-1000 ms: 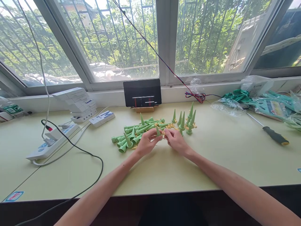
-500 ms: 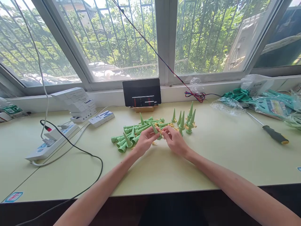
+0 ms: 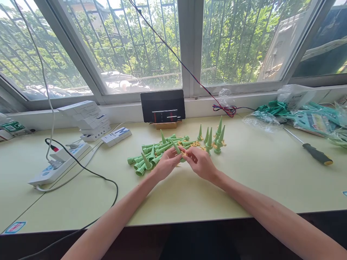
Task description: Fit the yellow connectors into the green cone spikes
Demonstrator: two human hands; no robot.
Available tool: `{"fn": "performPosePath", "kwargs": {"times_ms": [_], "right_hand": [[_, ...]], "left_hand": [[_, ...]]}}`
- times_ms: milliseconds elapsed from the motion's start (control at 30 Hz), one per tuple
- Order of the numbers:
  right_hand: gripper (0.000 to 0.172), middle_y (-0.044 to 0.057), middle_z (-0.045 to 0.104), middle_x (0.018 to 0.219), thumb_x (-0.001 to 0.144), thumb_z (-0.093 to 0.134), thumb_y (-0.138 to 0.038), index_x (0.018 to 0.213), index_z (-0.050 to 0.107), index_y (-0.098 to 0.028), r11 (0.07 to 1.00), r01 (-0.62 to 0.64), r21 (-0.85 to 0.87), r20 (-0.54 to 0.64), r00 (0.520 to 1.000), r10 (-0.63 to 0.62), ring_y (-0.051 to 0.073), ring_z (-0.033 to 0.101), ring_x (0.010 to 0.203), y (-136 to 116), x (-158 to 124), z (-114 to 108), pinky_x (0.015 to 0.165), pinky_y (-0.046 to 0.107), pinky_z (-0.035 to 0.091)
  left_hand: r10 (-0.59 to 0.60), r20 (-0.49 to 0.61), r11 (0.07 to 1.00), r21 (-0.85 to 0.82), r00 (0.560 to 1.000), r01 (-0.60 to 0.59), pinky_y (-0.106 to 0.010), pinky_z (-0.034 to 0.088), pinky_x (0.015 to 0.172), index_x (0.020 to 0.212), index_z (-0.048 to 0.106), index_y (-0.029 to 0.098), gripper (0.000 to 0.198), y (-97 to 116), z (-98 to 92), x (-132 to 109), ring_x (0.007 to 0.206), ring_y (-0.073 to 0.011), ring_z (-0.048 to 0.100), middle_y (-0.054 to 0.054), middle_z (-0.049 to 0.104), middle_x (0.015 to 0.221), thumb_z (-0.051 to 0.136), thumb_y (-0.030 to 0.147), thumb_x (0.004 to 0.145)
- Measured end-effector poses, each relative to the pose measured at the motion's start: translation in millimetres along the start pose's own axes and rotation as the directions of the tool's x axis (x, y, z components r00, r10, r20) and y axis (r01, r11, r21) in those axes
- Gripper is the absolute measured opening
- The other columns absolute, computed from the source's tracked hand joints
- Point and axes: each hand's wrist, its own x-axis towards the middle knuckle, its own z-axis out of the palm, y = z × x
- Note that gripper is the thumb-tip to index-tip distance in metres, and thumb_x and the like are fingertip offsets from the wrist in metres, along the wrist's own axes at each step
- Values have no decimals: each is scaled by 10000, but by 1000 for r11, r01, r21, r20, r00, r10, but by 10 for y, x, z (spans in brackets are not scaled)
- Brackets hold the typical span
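My left hand (image 3: 167, 163) is closed around a green plastic watering spike (image 3: 175, 147), its pointed tip leaning up and to the left. Against the spike's collar my right hand (image 3: 201, 162) pinches a small yellow valve piece (image 3: 184, 155), mostly covered by the fingertips. Behind and left of the hands lies a pile of green tubes (image 3: 141, 169), with a few cones (image 3: 146, 161) standing among them. Loose yellow pieces (image 3: 195, 143) lie just beyond my right hand. Several upright spikes (image 3: 218, 141), some with yellow valves fitted, stand to the right.
A black tablet (image 3: 162, 103) leans near the window. On the left are white boxes (image 3: 116, 136), a power strip (image 3: 59, 164) and a black cable (image 3: 108, 178) trailing over the front edge. A screwdriver (image 3: 316, 153) and plastic bags (image 3: 311, 121) lie on the right.
My right fingers have closed in on the spike's collar, and the yellow piece is now more covered. The pile and the standing spikes have not moved.
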Motion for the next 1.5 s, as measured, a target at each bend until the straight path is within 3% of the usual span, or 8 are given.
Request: {"fn": "performPosePath", "kwargs": {"times_ms": [333, 533, 733, 967, 1100, 1300, 1500], "right_hand": [[120, 23, 609, 753, 947, 532, -284, 861, 569, -207, 985, 168, -45, -21, 985, -170, 130, 495, 591, 2, -46, 31, 585, 250, 380], [178, 33, 624, 747, 954, 507, -314, 831, 588, -213, 983, 164, -77, 26, 986, -162, 137, 518, 596, -27, -53, 37, 598, 262, 384], [190, 37, 629, 734, 951, 502, -320, 820, 591, -214, 985, 161, -69, 21, 987, -160, 142, 519, 594, -48, -54, 31, 595, 269, 388], [158, 21, 612, 714, 936, 523, -332, 867, 598, -211, 999, 41, -22, -62, 997, -43, 141, 507, 587, -69, -39, 26, 591, 272, 413], [196, 14, 599, 695, 942, 527, -361, 837, 590, -207, 993, -67, 101, -94, 993, 76, 138, 495, 572, -99, -7, -16, 557, 273, 404], [273, 10, 605, 697, 923, 530, -465, 828, 563, -211, 904, -245, 350, 1, 965, 261, 128, 516, 486, -48, 19, -11, 471, 276, 412], [315, -34, 550, 604, 870, 579, -497, 767, 496, -211, 799, -348, 491, 90, 932, 351, 94, 470, 394, -33, 48, -1, 402, 248, 367]], "left_hand": [[-70, 77, 969, -231, 995, 86, -338, 492, 802, 876, 670, 174, 136, 41, -27, 15, 909, -213, 664, -73, 694, 1032, 719, 141, 753], [-78, 97, 964, -248, 992, 100, -357, 510, 766, 746, 628, 157, 74, 92, 19, 5, 922, -244, 658, -90, 686, 1053, 680, 120, 709], [-76, 102, 968, -231, 992, 98, -368, 514, 761, 735, 624, 161, 59, 102, 31, 2, 911, -246, 659, -89, 686, 1051, 668, 133, 708], [-70, 32, 978, -195, 997, 75, -312, 494, 726, 907, 689, 176, 129, 15, -11, 19, 836, -193, 670, -64, 715, 949, 712, 200, 782], [-70, 3, 986, -150, 998, 70, -277, 500, 706, 1002, 698, 171, 198, -14, -10, 24, 901, -197, 673, -90, 713, 1048, 715, 290, 845], [-41, -39, 997, -65, 998, 38, -323, 528, 794, 1067, 710, 173, 299, -26, -14, 28, 993, -236, 677, -105, 716, 1105, 738, 360, 836], [-1, -41, 1000, 22, 999, 2, -337, 539, 781, 1047, 732, 157, 315, -13, -4, 27, 906, -215, 673, -105, 725, 1033, 726, 393, 839]]}}
